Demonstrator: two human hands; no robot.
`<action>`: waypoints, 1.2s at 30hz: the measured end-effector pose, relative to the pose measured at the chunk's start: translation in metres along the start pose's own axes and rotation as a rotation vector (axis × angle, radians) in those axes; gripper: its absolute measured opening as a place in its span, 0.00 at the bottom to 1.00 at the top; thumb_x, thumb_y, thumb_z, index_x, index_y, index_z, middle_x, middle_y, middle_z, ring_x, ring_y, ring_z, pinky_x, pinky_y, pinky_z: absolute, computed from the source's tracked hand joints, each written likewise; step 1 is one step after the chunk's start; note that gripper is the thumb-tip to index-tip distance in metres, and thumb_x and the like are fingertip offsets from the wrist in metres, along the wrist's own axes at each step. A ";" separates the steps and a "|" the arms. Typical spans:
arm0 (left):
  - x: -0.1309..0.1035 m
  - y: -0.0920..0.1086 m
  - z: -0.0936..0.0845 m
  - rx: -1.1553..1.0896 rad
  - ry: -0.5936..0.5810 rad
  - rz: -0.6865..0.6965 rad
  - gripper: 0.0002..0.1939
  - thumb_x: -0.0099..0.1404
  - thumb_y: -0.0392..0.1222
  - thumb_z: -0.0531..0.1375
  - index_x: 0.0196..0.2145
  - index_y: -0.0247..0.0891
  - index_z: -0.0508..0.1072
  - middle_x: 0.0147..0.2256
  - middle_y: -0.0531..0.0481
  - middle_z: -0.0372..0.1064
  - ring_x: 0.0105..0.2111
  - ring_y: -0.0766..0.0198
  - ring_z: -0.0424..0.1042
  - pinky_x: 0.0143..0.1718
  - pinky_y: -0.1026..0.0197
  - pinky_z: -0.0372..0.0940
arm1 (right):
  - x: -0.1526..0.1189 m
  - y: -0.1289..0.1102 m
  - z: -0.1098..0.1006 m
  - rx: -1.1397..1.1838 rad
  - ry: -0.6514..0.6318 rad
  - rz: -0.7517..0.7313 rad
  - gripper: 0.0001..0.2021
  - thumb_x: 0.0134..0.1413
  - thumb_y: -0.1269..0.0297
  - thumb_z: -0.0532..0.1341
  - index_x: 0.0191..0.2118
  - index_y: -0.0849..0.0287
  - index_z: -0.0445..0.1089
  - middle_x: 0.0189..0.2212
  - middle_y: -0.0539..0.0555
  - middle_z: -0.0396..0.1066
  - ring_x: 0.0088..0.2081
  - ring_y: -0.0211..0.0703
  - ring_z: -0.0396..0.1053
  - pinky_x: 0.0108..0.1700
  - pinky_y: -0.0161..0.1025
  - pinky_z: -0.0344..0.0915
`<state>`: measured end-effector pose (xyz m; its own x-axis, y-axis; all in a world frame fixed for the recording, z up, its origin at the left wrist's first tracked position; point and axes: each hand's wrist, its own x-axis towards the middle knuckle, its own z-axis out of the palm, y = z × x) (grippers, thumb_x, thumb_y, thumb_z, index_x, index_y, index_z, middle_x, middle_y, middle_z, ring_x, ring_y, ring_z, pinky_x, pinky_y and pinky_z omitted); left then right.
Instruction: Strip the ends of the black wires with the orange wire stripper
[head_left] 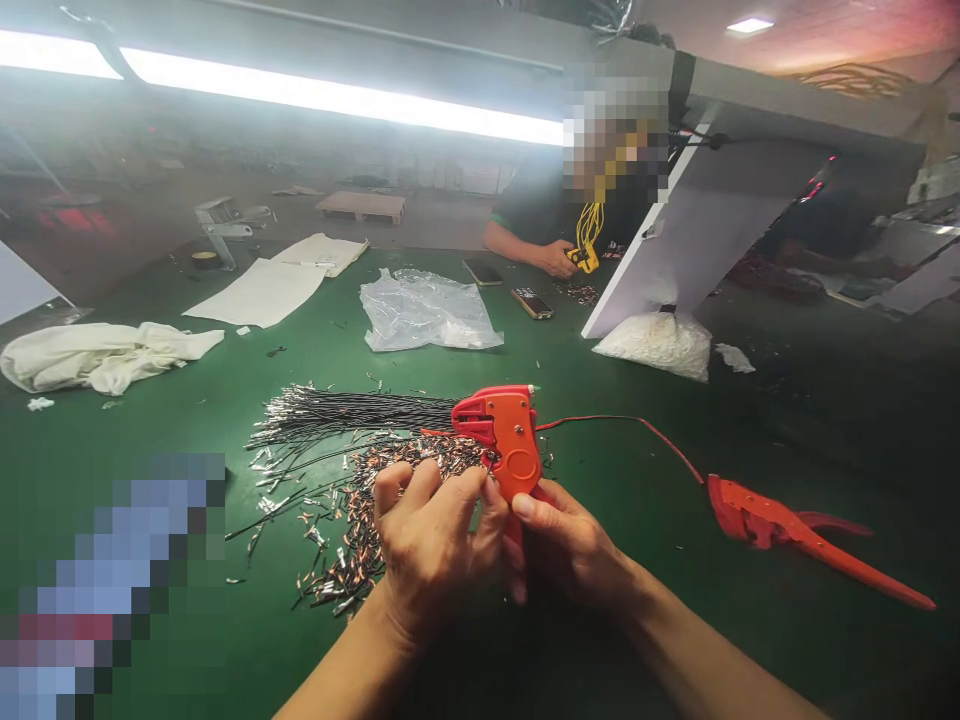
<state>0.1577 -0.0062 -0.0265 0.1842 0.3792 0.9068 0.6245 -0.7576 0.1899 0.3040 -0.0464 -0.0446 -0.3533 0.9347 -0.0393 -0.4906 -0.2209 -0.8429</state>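
My right hand (574, 535) is wrapped round the lower part of an orange-red wire stripper (514, 435), held upright over the table. My left hand (442, 530) is closed in a pinch beside the tool's body; what its fingertips hold is too small to make out. Behind the tool lies a bundle of black wires (360, 408) with silvery ends at the left. Under and left of my left hand spreads a pile of short wire scraps (375, 500) with coppery ends.
A second red stripper (795, 530) lies right on the green table (622, 600), a red cord near it. Farther back are a plastic bag (427, 312), papers (259, 290), white cloth (105, 355), two phones, a bag of white pieces (660, 342) and a person holding a yellow tool (583, 260).
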 end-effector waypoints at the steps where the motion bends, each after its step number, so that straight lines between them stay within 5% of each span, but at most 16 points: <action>1: 0.000 0.001 0.000 0.003 -0.001 -0.006 0.05 0.62 0.31 0.61 0.31 0.39 0.69 0.18 0.57 0.67 0.19 0.65 0.59 0.36 0.54 0.53 | 0.000 0.000 0.000 -0.004 0.012 0.001 0.15 0.62 0.55 0.60 0.33 0.63 0.70 0.19 0.49 0.68 0.18 0.37 0.68 0.23 0.34 0.66; 17: 0.001 0.000 0.002 0.041 0.000 -0.013 0.06 0.62 0.30 0.60 0.31 0.39 0.69 0.18 0.59 0.67 0.17 0.67 0.59 0.36 0.55 0.54 | 0.001 0.002 0.003 -0.086 0.149 0.040 0.22 0.56 0.45 0.63 0.27 0.63 0.68 0.14 0.47 0.67 0.11 0.34 0.64 0.13 0.28 0.60; 26: -0.002 0.000 0.003 0.018 -0.039 -0.034 0.05 0.63 0.31 0.60 0.33 0.39 0.69 0.18 0.59 0.68 0.17 0.66 0.59 0.38 0.54 0.54 | -0.001 0.003 0.002 -0.116 0.234 0.076 0.24 0.55 0.43 0.63 0.27 0.62 0.69 0.14 0.47 0.67 0.14 0.34 0.65 0.15 0.30 0.65; 36: -0.005 0.000 0.003 0.004 -0.034 -0.049 0.07 0.62 0.28 0.61 0.33 0.38 0.69 0.21 0.57 0.73 0.18 0.66 0.63 0.38 0.54 0.53 | 0.000 -0.002 0.010 -0.130 0.270 0.085 0.23 0.54 0.42 0.64 0.26 0.61 0.66 0.11 0.45 0.64 0.09 0.32 0.59 0.11 0.27 0.57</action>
<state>0.1585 -0.0063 -0.0319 0.1791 0.4339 0.8830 0.6367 -0.7354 0.2322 0.2971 -0.0491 -0.0379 -0.1554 0.9584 -0.2393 -0.3563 -0.2803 -0.8913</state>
